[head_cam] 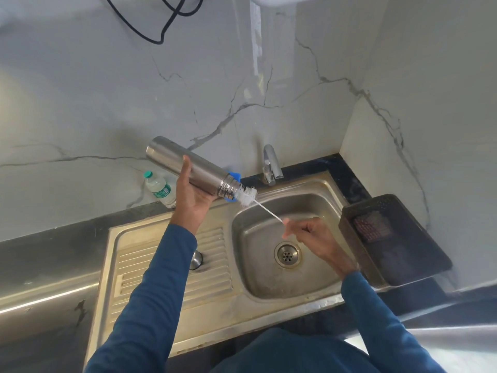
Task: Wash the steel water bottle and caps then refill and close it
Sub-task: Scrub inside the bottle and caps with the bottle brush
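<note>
Sink (317, 189) drainboard: steel cap (196, 260) half hidden behind left sleeve (161, 278).

Nothing here can be read — the only printed surface is the green and white label on the small plastic bottle (159, 189) standing on the counter at the wall, and its lettering is too small and blurred to make out; the steel bottle (188, 168) shows a bare body with no visible mark

Head-worn view, facing down, close over sink (317, 297)
</note>
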Motion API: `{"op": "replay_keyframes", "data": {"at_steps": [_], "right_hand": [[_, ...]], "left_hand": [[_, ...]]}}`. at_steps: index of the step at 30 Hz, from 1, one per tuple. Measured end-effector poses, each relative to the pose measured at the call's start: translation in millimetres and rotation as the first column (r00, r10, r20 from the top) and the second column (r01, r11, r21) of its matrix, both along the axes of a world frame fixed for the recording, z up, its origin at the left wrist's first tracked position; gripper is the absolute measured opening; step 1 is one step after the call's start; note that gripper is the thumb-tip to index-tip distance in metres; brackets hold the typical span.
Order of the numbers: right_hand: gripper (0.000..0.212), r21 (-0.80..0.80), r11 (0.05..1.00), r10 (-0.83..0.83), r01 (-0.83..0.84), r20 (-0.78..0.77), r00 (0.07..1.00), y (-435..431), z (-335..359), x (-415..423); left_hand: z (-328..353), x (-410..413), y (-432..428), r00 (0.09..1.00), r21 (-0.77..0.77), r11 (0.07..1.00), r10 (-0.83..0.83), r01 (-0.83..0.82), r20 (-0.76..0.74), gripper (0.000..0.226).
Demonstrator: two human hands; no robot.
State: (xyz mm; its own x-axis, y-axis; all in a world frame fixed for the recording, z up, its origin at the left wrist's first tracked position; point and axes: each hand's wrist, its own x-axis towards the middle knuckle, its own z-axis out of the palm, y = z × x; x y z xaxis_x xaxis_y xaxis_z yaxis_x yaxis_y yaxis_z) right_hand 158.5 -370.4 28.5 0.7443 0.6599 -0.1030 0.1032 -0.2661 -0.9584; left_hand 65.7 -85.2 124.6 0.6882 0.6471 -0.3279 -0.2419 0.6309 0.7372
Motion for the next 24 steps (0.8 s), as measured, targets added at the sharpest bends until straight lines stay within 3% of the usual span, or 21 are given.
{"op": "replay_keyframes", "data": {"at_steps": [3,7,15,19,24], "right_hand": [[0.057,-0.006,0.994,-0.112,0.113,0.07,0.991,5.1,3.5,-5.7],[0.061,-0.046,0.987,-0.143,0.157,0.221,0.965,-5.5,-10.5,-3.6],[0.066,-0.06,0.97,-0.204,0.236,0.328,0.922,-9.5,-28.3,-0.9],[0.067,-0.062,0.967,-0.195,0.247,0.446,0.873,-1.2,-19.6,6.6],[0.075,-0.097,0.952,-0.219,0.29,0.445,0.868,-19.5,-40.1,3.9]], "left_hand": [[5.4,0.2,-14.1,0.996,0.003,0.996,-0.087,0.087,0.016,0.04],[10.0,-1.5,-13.8,0.991,0.018,0.992,-0.127,0.126,0.037,0.038],[3.3,9.7,-12.7,0.982,0.024,0.983,-0.184,0.184,0.038,0.04],[-5.9,14.2,-11.4,0.987,-0.017,0.989,-0.148,0.15,0.055,0.056],[0.5,9.1,4.4,0.992,-0.029,0.997,-0.065,0.068,0.104,0.048]]}}
